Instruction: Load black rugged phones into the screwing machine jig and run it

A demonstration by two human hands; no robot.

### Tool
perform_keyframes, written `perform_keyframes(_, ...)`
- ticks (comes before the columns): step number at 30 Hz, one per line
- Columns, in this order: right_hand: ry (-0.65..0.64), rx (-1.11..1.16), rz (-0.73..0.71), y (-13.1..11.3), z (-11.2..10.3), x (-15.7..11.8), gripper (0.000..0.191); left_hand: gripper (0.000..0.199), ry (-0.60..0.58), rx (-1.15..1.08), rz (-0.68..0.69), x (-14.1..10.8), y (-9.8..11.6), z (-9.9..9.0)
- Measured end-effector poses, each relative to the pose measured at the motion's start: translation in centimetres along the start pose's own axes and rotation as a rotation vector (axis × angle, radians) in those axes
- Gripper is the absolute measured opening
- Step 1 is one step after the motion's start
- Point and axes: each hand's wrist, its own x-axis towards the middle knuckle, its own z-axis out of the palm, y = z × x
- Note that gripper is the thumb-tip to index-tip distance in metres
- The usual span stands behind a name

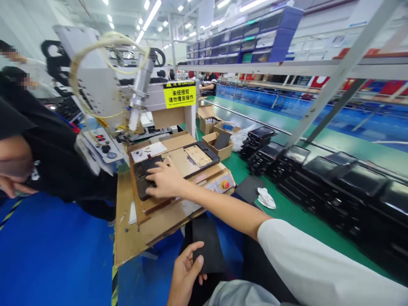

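My left hand [188,270] is low in front of my lap, thumb and fingers pinching the edge of a thin black rectangular sheet [208,248]. My right arm stretches forward over a cardboard-covered workbench [143,238]. At its end my right hand [165,180] has its fingers spread over a dark flat part [142,172] at the left end of a black tray-like frame [204,148]. Whether the fingertips press on that part or hover just above it, I cannot tell. Beige panels [197,156] lie inside the frame, and a dispensing nozzle [135,114] hangs behind.
A red stop button [225,184] sits on the machine's front. To the right, stacks of black devices [338,178] line a green bench with a crumpled white cloth [266,198] and small cardboard boxes [219,144]. A person in dark clothes [60,144] stands close on the left.
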Motion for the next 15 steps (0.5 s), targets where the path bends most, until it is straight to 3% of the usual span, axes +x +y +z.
perform_keyframes(3,0.084,0.190,-0.034,-2.9,-1.7,-7.7,0.033,0.054,0.035,0.028,-0.015,-0.3,0.0,0.9)
perform_keyframes(5,0.122,0.249,0.091,-3.3,-1.9,-13.3,0.024,0.054,0.051,0.040,-0.045,-0.4,-0.4,1.4)
perform_keyframes(8,0.074,0.147,0.384,-1.3,-0.8,-19.9,0.014,0.058,0.071,0.069,-0.108,-0.4,-1.3,2.0)
perform_keyframes(11,-0.039,0.026,0.511,1.2,1.0,-22.9,0.020,0.064,0.103,0.111,-0.150,-0.4,-1.9,2.5)
perform_keyframes(15,-0.071,-0.061,0.517,2.1,2.3,-23.2,0.034,0.070,0.048,0.209,-0.184,-0.6,-2.0,3.1)
